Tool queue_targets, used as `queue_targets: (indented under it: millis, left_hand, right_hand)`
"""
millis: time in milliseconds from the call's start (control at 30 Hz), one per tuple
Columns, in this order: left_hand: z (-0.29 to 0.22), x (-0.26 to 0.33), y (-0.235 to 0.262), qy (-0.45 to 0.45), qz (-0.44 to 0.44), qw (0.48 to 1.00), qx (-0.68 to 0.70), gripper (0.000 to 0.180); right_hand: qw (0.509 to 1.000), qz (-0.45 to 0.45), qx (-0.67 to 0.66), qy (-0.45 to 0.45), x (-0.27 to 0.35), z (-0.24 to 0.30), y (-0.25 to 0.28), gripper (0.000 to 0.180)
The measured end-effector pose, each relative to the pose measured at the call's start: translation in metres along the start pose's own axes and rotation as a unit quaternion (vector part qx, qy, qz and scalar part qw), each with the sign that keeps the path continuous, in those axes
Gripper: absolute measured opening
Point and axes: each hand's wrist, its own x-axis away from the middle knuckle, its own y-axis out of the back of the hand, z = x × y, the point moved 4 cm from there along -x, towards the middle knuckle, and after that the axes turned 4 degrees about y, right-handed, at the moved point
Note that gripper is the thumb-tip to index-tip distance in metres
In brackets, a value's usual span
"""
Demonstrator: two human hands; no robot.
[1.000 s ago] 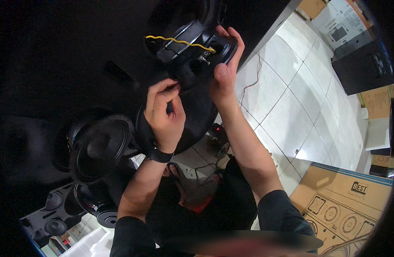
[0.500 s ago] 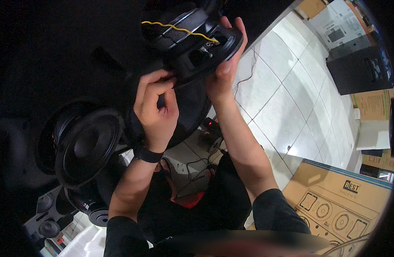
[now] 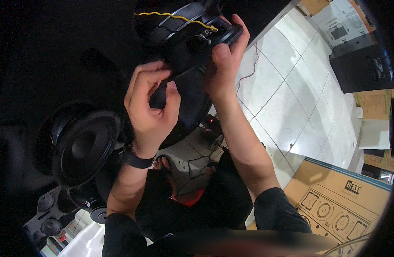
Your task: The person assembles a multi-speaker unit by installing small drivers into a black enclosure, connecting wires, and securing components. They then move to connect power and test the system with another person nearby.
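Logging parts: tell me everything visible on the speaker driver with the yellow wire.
The speaker driver is black, round, seemingly metal, with a drum-shaped back, windowed frame and wider rim. A yellow wire runs from its shiny terminal across the back. It is tilted, near the picture's top, front hidden. The right hand grips its rim; whether the left hand touches it is unclear.

Layout about the uppermost speaker driver (image 3: 189,45).
You have your right hand (image 3: 223,64) at its right rim, your left hand (image 3: 148,94) just below-left; below it a speaker cone (image 3: 190,96), lower left another speaker (image 3: 86,147), well apart lower right a carton (image 3: 334,197).
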Motion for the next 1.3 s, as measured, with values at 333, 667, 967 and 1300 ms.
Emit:
queue_targets:
  millis: [333, 667, 967, 1300]
  left_hand:
    - [-0.078, -0.060, 0.019, -0.017, 0.116, 0.980, -0.160, 0.019]
    - [-0.095, -0.100, -0.010, -0.184, 0.252, 0.902, -0.300, 0.021]
    - [-0.119, -0.109, -0.016, -0.215, 0.298, 0.876, -0.312, 0.011]
    - [-0.102, -0.105, -0.017, -0.264, 0.274, 0.881, -0.283, 0.008]
  right_hand:
    - [0.999, -0.023, 0.029, 0.004, -0.003, -0.009, 0.004, 0.100]
    - [1.000, -0.007, 0.026, 0.005, -0.005, -0.007, 0.005, 0.102]
    - [1.000, 0.001, 0.027, 0.005, -0.006, -0.007, 0.005, 0.100]
    - [0.999, -0.003, 0.038, -0.004, -0.006, -0.007, 0.005, 0.097]
